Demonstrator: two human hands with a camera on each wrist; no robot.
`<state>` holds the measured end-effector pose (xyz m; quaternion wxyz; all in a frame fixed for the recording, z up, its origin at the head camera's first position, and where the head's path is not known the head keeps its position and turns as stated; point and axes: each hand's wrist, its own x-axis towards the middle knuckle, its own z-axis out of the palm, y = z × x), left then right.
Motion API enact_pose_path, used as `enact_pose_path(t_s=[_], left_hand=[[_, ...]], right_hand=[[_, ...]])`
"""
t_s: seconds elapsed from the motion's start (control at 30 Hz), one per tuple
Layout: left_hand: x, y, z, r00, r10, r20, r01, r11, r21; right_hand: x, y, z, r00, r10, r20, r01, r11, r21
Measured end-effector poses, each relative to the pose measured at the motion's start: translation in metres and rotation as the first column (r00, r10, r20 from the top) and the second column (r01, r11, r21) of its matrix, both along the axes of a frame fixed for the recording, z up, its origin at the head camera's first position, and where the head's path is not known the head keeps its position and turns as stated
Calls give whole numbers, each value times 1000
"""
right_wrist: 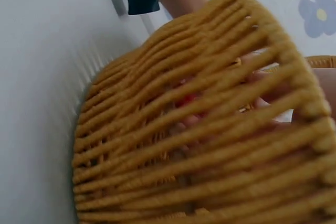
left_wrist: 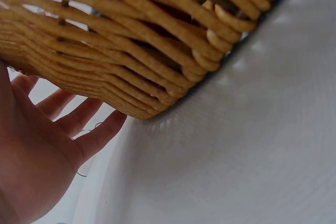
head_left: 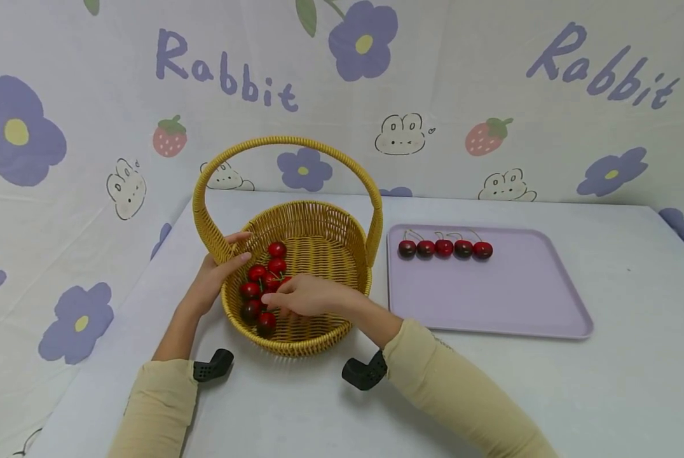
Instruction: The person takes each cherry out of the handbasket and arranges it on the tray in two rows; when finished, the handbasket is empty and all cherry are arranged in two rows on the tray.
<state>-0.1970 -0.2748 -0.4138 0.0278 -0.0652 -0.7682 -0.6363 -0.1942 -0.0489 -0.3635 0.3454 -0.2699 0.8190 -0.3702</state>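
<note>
A yellow woven basket (head_left: 296, 346) with a tall hoop handle stands on the table, several dark red cherries (head_left: 277, 250) along its left inside. My left hand (head_left: 210, 280) holds the basket's left rim by the foot of the handle, thumb over the rim; in the left wrist view its fingers (left_wrist: 100, 132) lie against the outer weave. Reaching over the right side, my right hand (head_left: 307, 296) is down among the cherries with bent fingers. I cannot tell whether it pinches one. The weave (right_wrist: 199, 114) mostly hides that hand in the right wrist view.
Right of the basket lies a flat lilac tray (head_left: 468, 292). A row of several stemmed cherries (head_left: 444, 248) runs along its back left part. Behind the white table (head_left: 296, 407) hangs a printed cloth (head_left: 342, 102). The basket's handle (head_left: 287, 140) arches high above it.
</note>
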Motion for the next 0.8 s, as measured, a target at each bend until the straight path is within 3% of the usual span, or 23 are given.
enact_pose_path(t_s=[0.23, 0.57, 0.8], left_hand=[[0, -1, -1, 1000, 2, 7, -2, 1000, -13], [0, 0, -1, 1000, 0, -2, 0, 1000, -9], [0, 0, -1, 1000, 6, -3, -6, 1000, -11]], right_hand=[[2, -11, -7, 999, 26, 26, -27, 999, 42], [2, -12, -8, 988, 95, 119, -94, 995, -11], [2, -10, -10, 986, 111, 125, -103, 992, -69]])
